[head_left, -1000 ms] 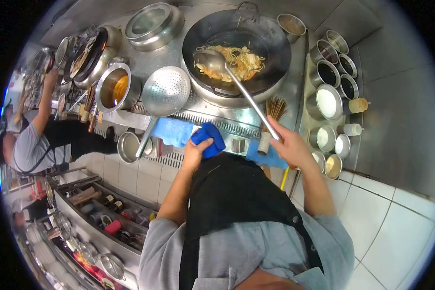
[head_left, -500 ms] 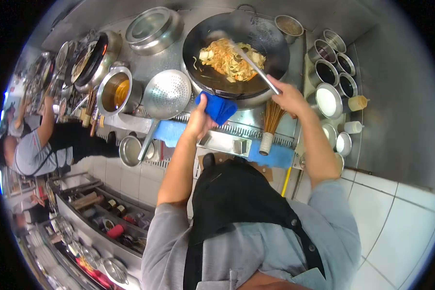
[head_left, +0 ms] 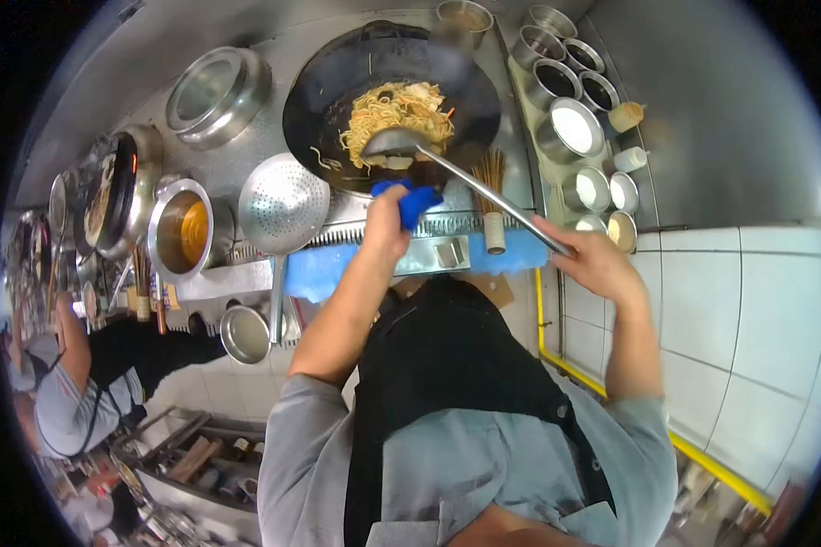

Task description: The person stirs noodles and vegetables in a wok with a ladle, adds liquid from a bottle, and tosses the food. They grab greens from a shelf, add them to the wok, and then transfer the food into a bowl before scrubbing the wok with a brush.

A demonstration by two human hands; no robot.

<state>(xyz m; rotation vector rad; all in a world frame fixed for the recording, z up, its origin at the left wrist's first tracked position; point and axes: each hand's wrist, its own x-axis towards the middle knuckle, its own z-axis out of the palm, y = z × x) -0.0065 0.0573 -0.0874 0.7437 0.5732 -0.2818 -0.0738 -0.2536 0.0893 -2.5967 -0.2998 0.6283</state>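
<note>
A dark wok sits on the stove, holding a heap of noodles with bits of vegetable. My right hand is closed round the handle end of a long metal ladle. The ladle's bowl rests over the near side of the noodles. At the wok's near edge, my left hand grips a folded blue cloth; whether the wok's rim is pinched inside the cloth is hidden. A bamboo brush stands just right of the cloth, below the wok.
A perforated strainer lies left of the wok, beside a pot of orange liquid. Several seasoning containers, one with white contents, line the right side. A large lidded pot stands back left. A co-worker is at far left.
My right hand has drawn back toward me and right, so the ladle's bowl now sits at the near side of the noodles. My left hand still holds the cloth. The camera view has shifted.
</note>
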